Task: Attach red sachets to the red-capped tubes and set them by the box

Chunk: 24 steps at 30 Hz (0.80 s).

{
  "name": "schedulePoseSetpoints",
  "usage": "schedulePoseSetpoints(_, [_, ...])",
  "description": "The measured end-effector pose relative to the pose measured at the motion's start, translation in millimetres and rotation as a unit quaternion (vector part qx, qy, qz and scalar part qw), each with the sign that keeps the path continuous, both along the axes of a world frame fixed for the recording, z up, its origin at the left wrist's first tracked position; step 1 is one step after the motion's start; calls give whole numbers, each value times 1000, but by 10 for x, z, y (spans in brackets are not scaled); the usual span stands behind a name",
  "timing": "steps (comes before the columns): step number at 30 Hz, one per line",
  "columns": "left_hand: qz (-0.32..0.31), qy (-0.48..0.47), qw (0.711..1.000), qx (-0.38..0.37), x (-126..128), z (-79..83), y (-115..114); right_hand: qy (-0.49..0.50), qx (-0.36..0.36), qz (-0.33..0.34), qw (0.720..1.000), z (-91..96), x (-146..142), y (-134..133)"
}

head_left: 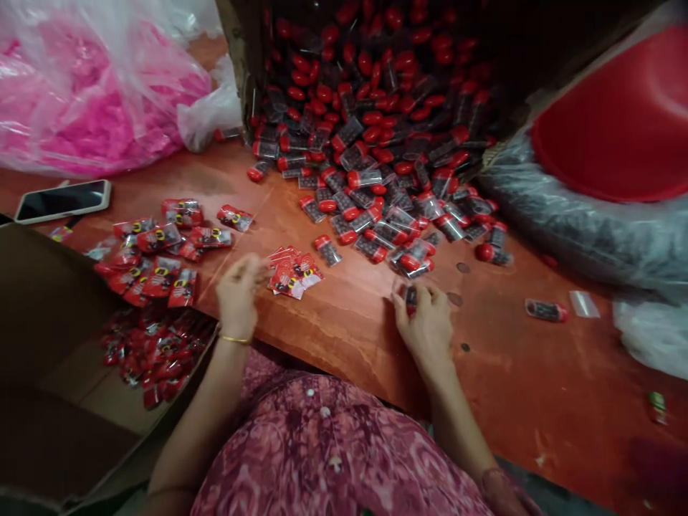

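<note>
My right hand (424, 315) rests on the reddish table (349, 322) with its fingers closed round a small clear tube with a red cap (411, 297). My left hand (239, 290) is curled just left of a small stack of red printed labels (293, 272), its fingertips pinched together; what they hold is too small to make out. A big heap of the same red-capped tubes (376, 143) spills from a dark box toward my hands.
Packed red sachets (155, 251) lie at the left, with more in an open cardboard box (150, 351). A phone (64, 201) lies at far left below a pink plastic bag (91, 93). A red basin (623, 115) stands at right. A stray tube (545, 309) lies apart.
</note>
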State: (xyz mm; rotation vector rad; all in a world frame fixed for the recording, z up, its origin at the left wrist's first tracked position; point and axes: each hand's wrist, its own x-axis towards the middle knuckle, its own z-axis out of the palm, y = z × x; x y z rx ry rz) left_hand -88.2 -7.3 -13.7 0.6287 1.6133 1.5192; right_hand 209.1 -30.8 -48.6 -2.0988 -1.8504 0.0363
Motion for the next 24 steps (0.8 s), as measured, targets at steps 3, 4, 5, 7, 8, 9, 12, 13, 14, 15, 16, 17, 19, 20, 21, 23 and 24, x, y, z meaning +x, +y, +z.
schedulePoseSetpoints(3, [-144,331,932,-2,334,-97,74,45,-10,58,997,53,-295,-33])
schedulePoseSetpoints(4, [-179,416,891,-7,390,-121,103,58,-9,76,995,69,-362,-29])
schedulePoseSetpoints(5, [-206,481,852,-19,420,-144,131,69,-4,94,993,80,-408,-20])
schedulePoseSetpoints(7, [-238,550,799,-51,423,-186,178,90,20,129,987,89,-449,1])
schedulePoseSetpoints(8, [-244,563,787,-64,410,-207,195,100,37,145,984,89,-452,11])
schedulePoseSetpoints(9, [-244,567,784,-70,395,-228,206,107,55,155,981,90,-451,17])
schedulePoseSetpoints(12, [-223,542,809,-49,362,-266,206,129,105,167,972,113,-480,26])
schedulePoseSetpoints(13, [-211,525,824,-36,358,-263,195,141,113,172,968,132,-513,29])
schedulePoseSetpoints(14, [-198,506,839,-22,359,-249,181,161,116,181,963,155,-561,36])
schedulePoseSetpoints(15, [-185,489,852,-8,364,-222,162,189,111,190,957,181,-623,48])
schedulePoseSetpoints(16, [-173,473,864,6,375,-183,139,227,98,200,948,209,-698,66])
schedulePoseSetpoints(17, [-163,460,873,21,391,-135,114,272,76,206,937,237,-782,90])
schedulePoseSetpoints(19, [-155,439,883,53,438,-25,55,375,10,207,903,284,-963,152])
schedulePoseSetpoints(20, [-158,430,886,68,465,30,23,426,-22,206,880,302,-1048,185])
schedulePoseSetpoints(21, [-160,420,890,80,492,79,-8,472,-47,204,856,316,-1122,216])
schedulePoseSetpoints(23, [-150,385,906,89,533,151,-67,537,-64,193,819,331,-1224,263])
schedulePoseSetpoints(24, [-135,352,922,85,543,173,-93,555,-59,184,809,332,-1248,275])
